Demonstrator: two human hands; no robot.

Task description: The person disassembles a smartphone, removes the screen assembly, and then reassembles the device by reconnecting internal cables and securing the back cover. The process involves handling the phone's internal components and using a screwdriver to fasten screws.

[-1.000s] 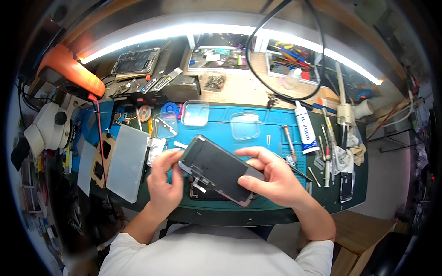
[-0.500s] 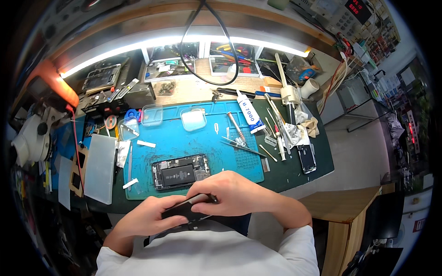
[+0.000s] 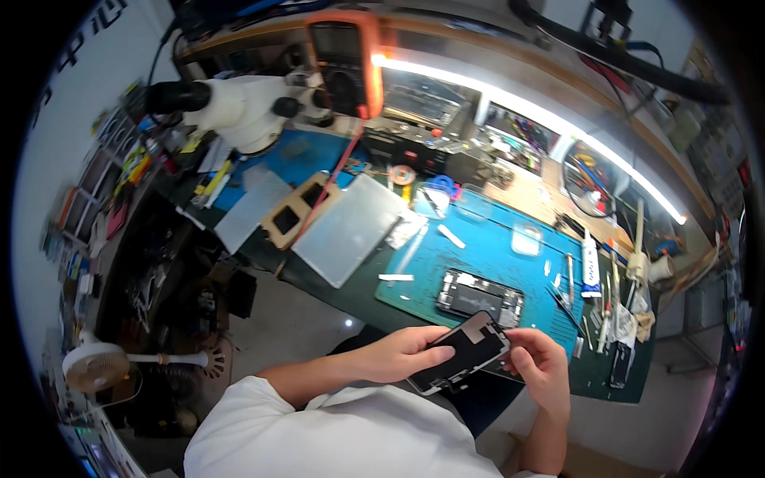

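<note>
A phone screen assembly (image 3: 466,357), its dark back side up with silvery parts along the edges, is tilted in front of my body. My left hand (image 3: 402,353) grips its left side, thumb lying across the back. At the opposite end, the curled fingers of my right hand (image 3: 543,368) hold the edge near the upper corner; the exact contact of the fingertips is hard to make out. Just beyond, an opened phone body (image 3: 478,298) lies on the blue work mat (image 3: 418,279), with its battery and inner parts exposed.
On the mat sit a small clear box (image 3: 527,238), tweezers (image 3: 562,304) and a glue tube (image 3: 590,267). A translucent flat case (image 3: 351,231) lies left of it. Behind stand a white microscope (image 3: 239,111) and an orange multimeter (image 3: 347,68). A fan (image 3: 96,362) is far left.
My view has swung left, bringing the microscope and fan into sight. The screen assembly is more exposed now; my right hand has shifted from covering it to its far end.
</note>
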